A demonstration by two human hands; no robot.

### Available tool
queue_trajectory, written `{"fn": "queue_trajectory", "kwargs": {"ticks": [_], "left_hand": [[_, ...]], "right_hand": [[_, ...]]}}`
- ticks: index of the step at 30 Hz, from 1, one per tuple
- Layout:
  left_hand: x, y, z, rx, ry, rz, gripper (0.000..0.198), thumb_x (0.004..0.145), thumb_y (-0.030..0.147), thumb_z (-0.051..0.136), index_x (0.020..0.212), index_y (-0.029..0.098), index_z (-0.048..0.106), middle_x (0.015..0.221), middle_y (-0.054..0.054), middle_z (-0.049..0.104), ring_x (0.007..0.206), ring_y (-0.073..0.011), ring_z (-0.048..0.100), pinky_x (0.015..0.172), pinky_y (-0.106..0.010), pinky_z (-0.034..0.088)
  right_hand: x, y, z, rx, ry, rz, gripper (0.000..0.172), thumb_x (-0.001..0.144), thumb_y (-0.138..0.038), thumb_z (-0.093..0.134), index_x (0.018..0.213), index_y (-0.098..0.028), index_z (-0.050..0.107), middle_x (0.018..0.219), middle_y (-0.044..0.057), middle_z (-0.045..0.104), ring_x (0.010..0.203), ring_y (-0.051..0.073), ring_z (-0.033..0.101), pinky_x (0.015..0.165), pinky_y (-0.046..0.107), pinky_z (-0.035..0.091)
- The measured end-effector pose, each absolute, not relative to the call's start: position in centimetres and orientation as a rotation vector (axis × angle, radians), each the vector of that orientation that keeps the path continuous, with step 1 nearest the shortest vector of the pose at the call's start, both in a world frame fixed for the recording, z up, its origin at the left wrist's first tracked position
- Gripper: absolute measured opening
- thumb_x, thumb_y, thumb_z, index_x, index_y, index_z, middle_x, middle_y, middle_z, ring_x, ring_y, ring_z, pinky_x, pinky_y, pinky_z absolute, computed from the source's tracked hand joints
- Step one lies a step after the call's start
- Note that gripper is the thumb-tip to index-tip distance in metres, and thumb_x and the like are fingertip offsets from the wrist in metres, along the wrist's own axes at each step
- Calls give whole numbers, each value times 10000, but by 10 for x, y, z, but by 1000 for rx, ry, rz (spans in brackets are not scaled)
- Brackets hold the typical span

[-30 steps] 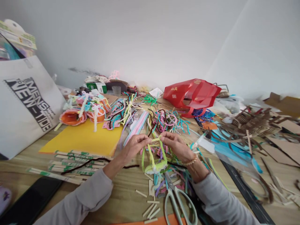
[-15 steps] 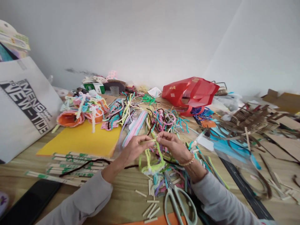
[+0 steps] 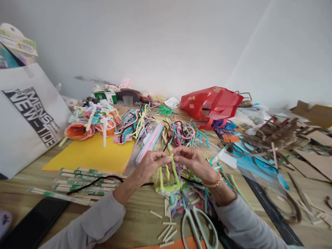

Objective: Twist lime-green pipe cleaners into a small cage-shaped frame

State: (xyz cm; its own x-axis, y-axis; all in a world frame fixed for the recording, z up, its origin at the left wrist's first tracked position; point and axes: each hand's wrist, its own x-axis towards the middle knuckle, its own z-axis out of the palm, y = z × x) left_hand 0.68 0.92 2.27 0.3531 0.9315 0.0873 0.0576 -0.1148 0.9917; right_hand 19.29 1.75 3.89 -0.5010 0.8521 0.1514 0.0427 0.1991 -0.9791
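Both hands meet over the middle of the table, fingertips almost touching. My left hand (image 3: pixel 150 166) pinches the top of a frame of yellow-green pipe cleaners (image 3: pixel 177 173). My right hand (image 3: pixel 193 162) is closed on the same top part from the other side; a beaded bracelet circles that wrist. The frame's upright strands hang down from the fingers to a looped base. Just below lie white-handled scissors (image 3: pixel 195 221), handles toward me, their blades among cut pipe cleaner pieces. Short pale sticks (image 3: pixel 167 232) are scattered left of the scissors.
Yellow sheets (image 3: pixel 88 155) and wrapped chopsticks (image 3: pixel 80 181) lie to the left, with a black phone (image 3: pixel 33 221) nearer me. Tangled pipe cleaners (image 3: pixel 181 133) spread behind the hands. A red bag (image 3: pixel 211 103) stands at the back; brown strip baskets (image 3: pixel 282 133) crowd the right.
The hands stay pinched together at the top of the yellow-green frame, with slight finger shifts. My right wrist has moved a little to the right, and the view has shifted slightly.
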Motion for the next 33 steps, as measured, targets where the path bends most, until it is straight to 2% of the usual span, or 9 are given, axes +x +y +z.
{"fn": "queue_trajectory", "kwargs": {"ticks": [4,19,25,33], "left_hand": [[7,9,22,1493,901,982,262,772,363,617,651,136,667,657,-11,634,669,-145,560,712,-253,421],[10,6,27,1411,862,987,250,765,353,633,658,128,661,640,-5,633,629,-132,544,677,-242,416],[10,6,30,1479,872,987,233,787,310,609,643,133,661,635,4,624,644,-128,542,722,-243,406],[10,5,29,1486,891,972,228,807,295,585,652,140,648,639,15,612,648,-124,538,714,-235,402]], "right_hand": [[195,17,38,-817,-1801,1316,223,838,-343,608,994,-187,640,698,8,590,598,127,516,559,250,395],[194,14,45,-872,-1963,1089,214,880,-314,555,958,-141,655,774,44,649,689,144,570,629,252,444],[194,15,43,-849,-1948,1090,194,877,-301,559,938,-145,657,812,48,648,718,148,575,659,257,454],[194,16,41,-848,-1930,1112,177,870,-285,569,927,-142,658,799,47,630,682,138,568,626,252,451]]}}
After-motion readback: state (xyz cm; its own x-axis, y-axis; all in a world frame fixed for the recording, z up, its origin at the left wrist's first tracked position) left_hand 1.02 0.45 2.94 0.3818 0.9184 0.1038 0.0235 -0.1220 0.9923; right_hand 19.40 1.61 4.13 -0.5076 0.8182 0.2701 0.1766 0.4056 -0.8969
